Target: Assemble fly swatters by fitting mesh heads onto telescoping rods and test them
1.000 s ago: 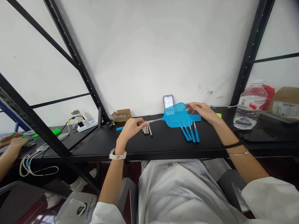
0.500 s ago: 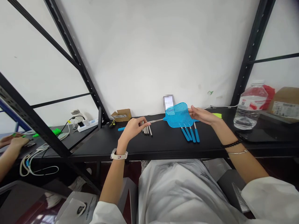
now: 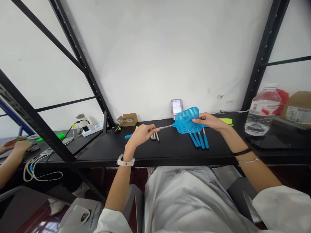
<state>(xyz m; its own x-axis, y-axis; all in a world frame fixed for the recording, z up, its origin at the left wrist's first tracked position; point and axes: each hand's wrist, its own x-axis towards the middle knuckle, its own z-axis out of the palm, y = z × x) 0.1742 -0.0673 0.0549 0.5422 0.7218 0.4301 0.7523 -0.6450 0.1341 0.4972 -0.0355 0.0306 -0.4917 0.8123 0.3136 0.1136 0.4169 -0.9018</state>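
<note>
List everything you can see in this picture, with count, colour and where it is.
fly swatter head: one, blue, held above the black table
metal rod: one, silver, joined to the head
loose rods: several, silver, on the table under the left hand
handles: about four, blue, below the head
water bottle: one, clear, right
cardboard box: one, brown, by the wall
power strip: one, white, left
another person's hand: far left edge
left hand: grips the rod
right hand: pinches the head
</note>
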